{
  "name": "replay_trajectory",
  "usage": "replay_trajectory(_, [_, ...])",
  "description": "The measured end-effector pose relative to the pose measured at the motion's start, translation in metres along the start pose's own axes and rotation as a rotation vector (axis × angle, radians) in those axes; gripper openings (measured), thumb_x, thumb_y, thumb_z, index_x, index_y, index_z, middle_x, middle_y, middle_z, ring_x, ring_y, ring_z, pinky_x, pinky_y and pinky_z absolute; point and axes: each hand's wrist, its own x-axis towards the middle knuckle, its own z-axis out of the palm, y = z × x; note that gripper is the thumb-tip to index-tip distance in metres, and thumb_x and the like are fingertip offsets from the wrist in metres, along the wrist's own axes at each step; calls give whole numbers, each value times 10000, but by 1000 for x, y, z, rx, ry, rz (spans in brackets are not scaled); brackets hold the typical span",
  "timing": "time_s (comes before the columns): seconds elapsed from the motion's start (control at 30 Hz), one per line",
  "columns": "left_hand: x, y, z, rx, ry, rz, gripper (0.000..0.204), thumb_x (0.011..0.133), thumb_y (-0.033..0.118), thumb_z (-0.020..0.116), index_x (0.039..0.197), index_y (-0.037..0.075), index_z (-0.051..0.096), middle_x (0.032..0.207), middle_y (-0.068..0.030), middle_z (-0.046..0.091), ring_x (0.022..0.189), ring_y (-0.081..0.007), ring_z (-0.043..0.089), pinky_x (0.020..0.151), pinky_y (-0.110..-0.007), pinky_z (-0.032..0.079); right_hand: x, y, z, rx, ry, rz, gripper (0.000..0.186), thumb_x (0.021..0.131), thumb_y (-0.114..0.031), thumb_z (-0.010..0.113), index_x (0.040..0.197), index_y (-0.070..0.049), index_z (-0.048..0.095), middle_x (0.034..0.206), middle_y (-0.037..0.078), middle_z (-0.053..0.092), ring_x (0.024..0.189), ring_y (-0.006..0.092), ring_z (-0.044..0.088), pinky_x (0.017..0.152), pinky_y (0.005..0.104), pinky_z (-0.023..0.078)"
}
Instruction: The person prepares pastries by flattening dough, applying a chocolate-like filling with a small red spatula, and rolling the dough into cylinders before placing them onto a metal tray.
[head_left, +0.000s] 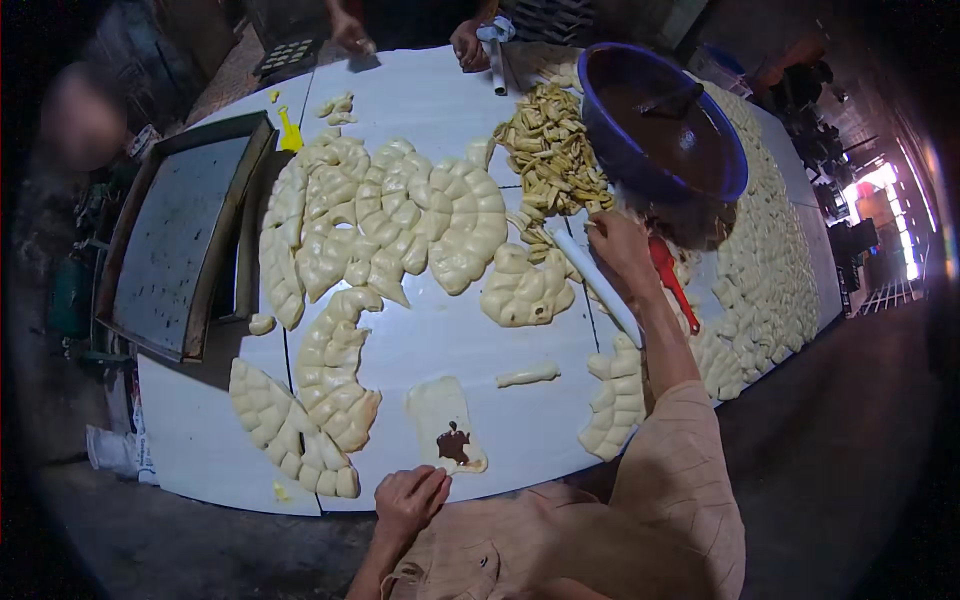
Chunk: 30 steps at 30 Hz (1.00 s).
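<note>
Reaching far toward the blue bowl [640,150] of chocolate filling, the right hand [618,250] curls its fingers around a white rolling pin [598,285], while the left hand [408,498], fingers loosely together, rests at the near table edge [200,470] just beside the flattened dough piece [445,425] dabbed with chocolate.

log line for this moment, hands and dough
left hand: rests at table edge, empty | right hand: holds white rolling pin | flat dough piece: brown filling on it | blue bowl: brown filling

The table [420,100] is white. Pale cream dough pieces [400,215] cover it. A flat dough sheet [440,415] near the front edge carries a dark brown blob. The bowl [610,130] is blue, holding brown paste; a spatula [675,285] is red, a scraper [289,131] yellow.
</note>
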Motion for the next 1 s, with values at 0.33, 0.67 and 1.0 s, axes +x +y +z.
replay_trajectory(0.33, [2,5,-3,-43,-13,-69,221,770,148,840,950,110,718,894,-38,706,714,-230,669,604,-372,501,16,-96,9,4,40,-202,299,904,-294,626,990,-21,713,972,146,698,977,327,692,835,459,559])
replay_trajectory(0.67, [4,3,-4,-9,40,-47,212,793,187,850,946,123,718,898,14,685,669,-157,619,583,-312,464,48,-108,47,-221,-88,-186,316,880,-322,687,877,-8,729,855,210,715,836,392,716,756,506,545])
replay_trajectory(1.0, [3,-1,-2,-41,10,-72,226,777,173,848,948,115,712,928,-8,695,710,-196,655,612,-348,486,54,-89,31,91,-97,-20,314,803,-312,666,923,-37,756,863,221,731,839,400,715,772,489,549])
